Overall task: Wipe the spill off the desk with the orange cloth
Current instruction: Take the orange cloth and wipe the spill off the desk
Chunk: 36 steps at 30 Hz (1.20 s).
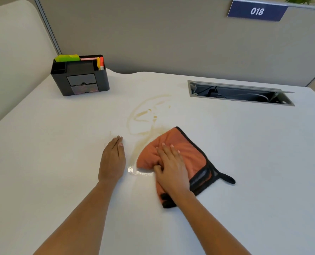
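An orange cloth point(189, 153) with black trim lies bunched on the white desk point(244, 162), just right of centre. My right hand point(171, 168) presses flat on top of it, fingers spread and slightly curled into the fabric. A pale brown spill point(145, 116) spreads in thin streaks and rings beyond the cloth, with a smear running down to a wet shiny patch point(134, 171) at the cloth's left edge. My left hand point(113, 159) rests flat on the desk to the left of the smear, fingers together, holding nothing.
A black desk organiser point(80, 78) with sticky notes and markers stands at the back left. An open cable tray slot point(239, 93) is cut into the desk at the back right. Grey partition walls point(153, 34) close the desk's far side.
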Motion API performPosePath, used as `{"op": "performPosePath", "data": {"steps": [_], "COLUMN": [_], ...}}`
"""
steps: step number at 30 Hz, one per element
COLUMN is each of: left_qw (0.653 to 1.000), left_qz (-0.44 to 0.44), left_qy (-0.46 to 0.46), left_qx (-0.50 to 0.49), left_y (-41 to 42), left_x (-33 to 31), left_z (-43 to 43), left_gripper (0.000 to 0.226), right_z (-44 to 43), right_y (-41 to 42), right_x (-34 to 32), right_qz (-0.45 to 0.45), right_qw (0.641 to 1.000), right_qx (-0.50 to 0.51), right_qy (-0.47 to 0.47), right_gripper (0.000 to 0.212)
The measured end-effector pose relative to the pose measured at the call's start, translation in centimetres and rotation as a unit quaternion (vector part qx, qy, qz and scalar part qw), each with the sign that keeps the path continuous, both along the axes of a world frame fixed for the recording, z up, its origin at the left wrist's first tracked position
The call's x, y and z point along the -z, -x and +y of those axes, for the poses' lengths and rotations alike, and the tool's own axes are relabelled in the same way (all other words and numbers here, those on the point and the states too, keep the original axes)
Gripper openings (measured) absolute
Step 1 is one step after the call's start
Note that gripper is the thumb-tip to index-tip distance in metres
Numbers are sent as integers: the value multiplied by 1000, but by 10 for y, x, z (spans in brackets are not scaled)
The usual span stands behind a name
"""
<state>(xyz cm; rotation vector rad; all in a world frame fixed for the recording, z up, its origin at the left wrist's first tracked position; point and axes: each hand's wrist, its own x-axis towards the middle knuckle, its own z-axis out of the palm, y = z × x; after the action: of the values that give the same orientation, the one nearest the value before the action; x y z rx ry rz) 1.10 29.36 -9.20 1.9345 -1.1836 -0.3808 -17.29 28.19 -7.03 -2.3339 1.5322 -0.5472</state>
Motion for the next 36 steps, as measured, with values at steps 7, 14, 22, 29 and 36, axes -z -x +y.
{"op": "performPosePath", "data": {"steps": [7,14,22,29,36], "left_qw": [993,981,912,934,983], "left_qz": [110,180,407,354,170], "left_qy": [38,79,41,46,67], "left_qx": [-5,-1,22,-2,-27], "left_y": [-8,-13,-26,-20,-9], "left_x": [-4,-6,-24,-24,-33], "left_z": [5,7,9,13,28], "left_gripper": [39,37,39,40,39], "right_z": [64,7,58,34,13], "right_y": [7,-8,-41,7,-85], "right_x": [9,3,7,5,6], "right_qz": [12,15,20,20,28], "right_qw": [976,997,969,981,991], "right_qx": [-218,-77,-245,-194,-132], "right_qy": [11,2,-13,-7,-11], "right_gripper": [58,55,58,54,59]}}
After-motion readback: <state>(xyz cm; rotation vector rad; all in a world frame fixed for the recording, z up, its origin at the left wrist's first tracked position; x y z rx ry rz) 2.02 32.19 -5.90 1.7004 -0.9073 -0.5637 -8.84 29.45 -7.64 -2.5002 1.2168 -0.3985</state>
